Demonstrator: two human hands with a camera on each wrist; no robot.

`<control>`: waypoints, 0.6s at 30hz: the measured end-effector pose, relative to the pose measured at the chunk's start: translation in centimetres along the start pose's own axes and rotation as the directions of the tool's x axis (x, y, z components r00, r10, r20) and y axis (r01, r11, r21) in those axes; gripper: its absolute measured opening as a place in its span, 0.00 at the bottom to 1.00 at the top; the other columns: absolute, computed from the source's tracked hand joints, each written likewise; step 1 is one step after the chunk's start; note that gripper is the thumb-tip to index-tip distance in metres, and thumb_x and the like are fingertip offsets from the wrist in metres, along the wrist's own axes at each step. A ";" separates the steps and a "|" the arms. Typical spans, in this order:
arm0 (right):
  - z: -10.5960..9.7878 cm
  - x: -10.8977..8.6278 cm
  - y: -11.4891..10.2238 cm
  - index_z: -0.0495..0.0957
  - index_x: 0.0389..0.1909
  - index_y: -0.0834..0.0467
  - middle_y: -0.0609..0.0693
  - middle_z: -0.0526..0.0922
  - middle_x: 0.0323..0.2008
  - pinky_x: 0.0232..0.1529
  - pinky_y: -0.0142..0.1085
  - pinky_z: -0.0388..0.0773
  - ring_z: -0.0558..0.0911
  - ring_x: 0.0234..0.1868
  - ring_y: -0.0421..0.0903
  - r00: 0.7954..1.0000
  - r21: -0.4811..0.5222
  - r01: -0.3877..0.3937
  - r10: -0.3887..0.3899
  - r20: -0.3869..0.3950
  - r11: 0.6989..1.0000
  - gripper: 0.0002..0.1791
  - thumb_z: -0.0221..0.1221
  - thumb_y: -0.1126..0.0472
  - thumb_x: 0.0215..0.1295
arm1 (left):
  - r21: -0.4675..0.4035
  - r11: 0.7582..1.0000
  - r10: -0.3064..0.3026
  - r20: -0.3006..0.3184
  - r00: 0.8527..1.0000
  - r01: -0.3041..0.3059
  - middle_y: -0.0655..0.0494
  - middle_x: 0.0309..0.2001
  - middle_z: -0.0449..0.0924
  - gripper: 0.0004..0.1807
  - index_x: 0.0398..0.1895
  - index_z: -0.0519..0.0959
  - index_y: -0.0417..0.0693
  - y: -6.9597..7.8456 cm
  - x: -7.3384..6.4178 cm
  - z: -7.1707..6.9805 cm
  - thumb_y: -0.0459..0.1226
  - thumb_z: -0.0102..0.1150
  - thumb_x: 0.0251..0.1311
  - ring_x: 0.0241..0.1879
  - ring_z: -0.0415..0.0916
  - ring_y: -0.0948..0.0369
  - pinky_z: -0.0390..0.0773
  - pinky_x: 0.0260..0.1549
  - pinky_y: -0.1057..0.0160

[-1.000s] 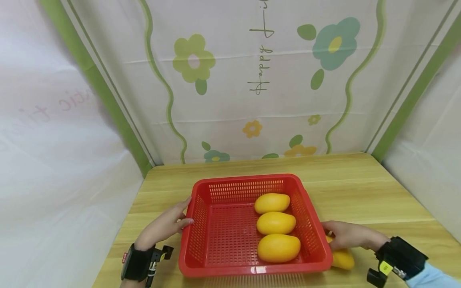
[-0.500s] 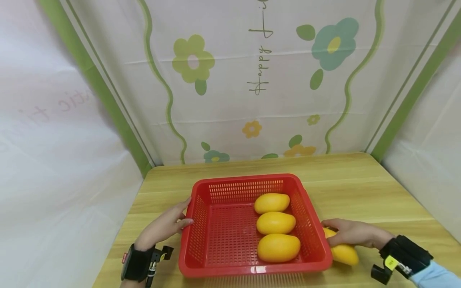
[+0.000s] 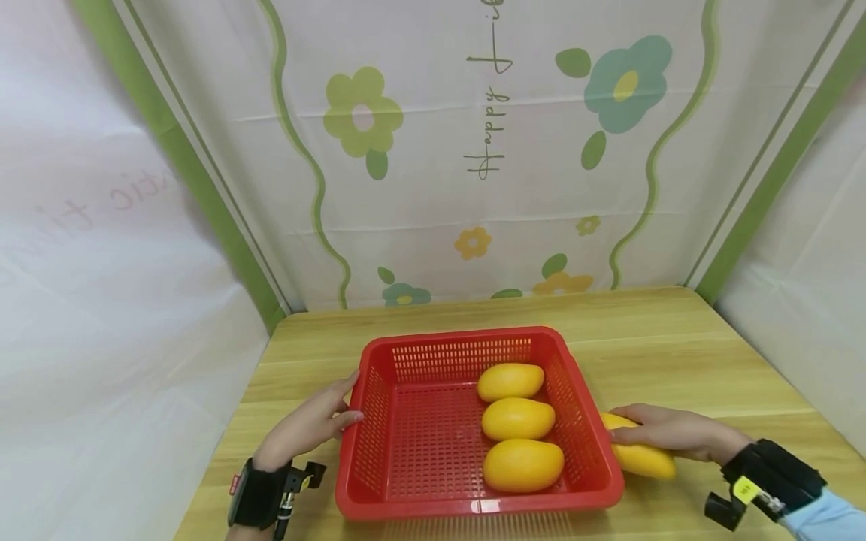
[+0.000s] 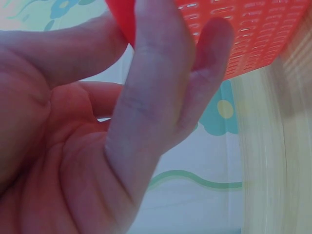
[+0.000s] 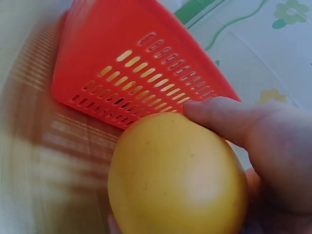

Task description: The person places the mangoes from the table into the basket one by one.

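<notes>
A red plastic basket (image 3: 480,508) with slotted walls stands on the table. Three yellow mangoes (image 3: 518,419) lie in a column along its right side. My left hand (image 3: 313,421) grips the basket's left rim, thumb on top and fingers against the outer wall, as the left wrist view also shows. Just outside the right wall, my right hand (image 3: 673,430) holds another mango (image 3: 643,458), thumb across its top. In the right wrist view that mango (image 5: 175,175) fills the palm close to the basket's slotted side, and most of the fingers are hidden behind it.
The wooden table (image 3: 731,376) extends past the basket on both sides. A white curtain (image 3: 433,188) printed with flowers hangs behind it, with white side panels (image 3: 122,338) at left and right. Each wrist wears a black strap with a small camera.
My right hand, gripping the mango, has shifted slightly right and upward beside the basket, and more of the mango shows. The left hand and the basket stay put.
</notes>
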State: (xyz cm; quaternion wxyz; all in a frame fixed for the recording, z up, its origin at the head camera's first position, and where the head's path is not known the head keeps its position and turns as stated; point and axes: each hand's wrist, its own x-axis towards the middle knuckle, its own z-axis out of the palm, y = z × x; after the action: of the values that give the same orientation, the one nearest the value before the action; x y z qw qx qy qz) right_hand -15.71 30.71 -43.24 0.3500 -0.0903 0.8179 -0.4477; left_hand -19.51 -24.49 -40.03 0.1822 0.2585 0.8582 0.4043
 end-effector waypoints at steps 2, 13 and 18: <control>-0.1 -0.1 0.0 0.61 0.69 0.75 0.68 0.70 0.62 0.55 0.52 0.73 0.72 0.56 0.57 1.000 0.015 -0.004 0.004 0.001 1.000 0.35 0.53 0.52 0.74 | -0.005 1.000 0.001 0.002 1.000 -0.001 0.39 0.53 0.79 0.38 0.78 0.51 0.39 0.0 0.0 0.0 0.33 0.56 0.69 0.38 0.85 0.61 0.86 0.31 0.67; -0.7 -0.7 -0.5 0.46 0.71 0.82 0.68 0.72 0.56 0.52 0.48 0.79 0.73 0.52 0.55 0.998 0.064 -0.031 0.034 -0.046 0.997 0.44 0.50 0.49 0.76 | -0.014 1.000 -0.001 0.003 1.000 0.001 0.37 0.54 0.79 0.38 0.78 0.51 0.39 -0.1 0.0 0.1 0.32 0.55 0.69 0.38 0.86 0.60 0.87 0.31 0.66; -1.0 -1.0 -0.9 0.44 0.71 0.81 0.62 0.73 0.53 0.46 0.41 0.78 0.74 0.48 0.51 0.998 0.094 -0.014 0.020 -0.063 0.995 0.43 0.49 0.50 0.77 | -0.024 1.000 0.007 0.008 1.000 -0.006 0.37 0.54 0.79 0.38 0.78 0.51 0.39 -0.1 0.0 0.1 0.32 0.55 0.69 0.39 0.86 0.59 0.87 0.31 0.66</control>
State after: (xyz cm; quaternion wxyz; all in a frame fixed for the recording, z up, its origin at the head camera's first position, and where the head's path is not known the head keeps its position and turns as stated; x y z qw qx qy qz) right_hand -15.79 31.33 -41.73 0.3316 -0.0524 0.8074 -0.4852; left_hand -19.53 -24.47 -40.12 0.1873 0.2607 0.8518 0.4141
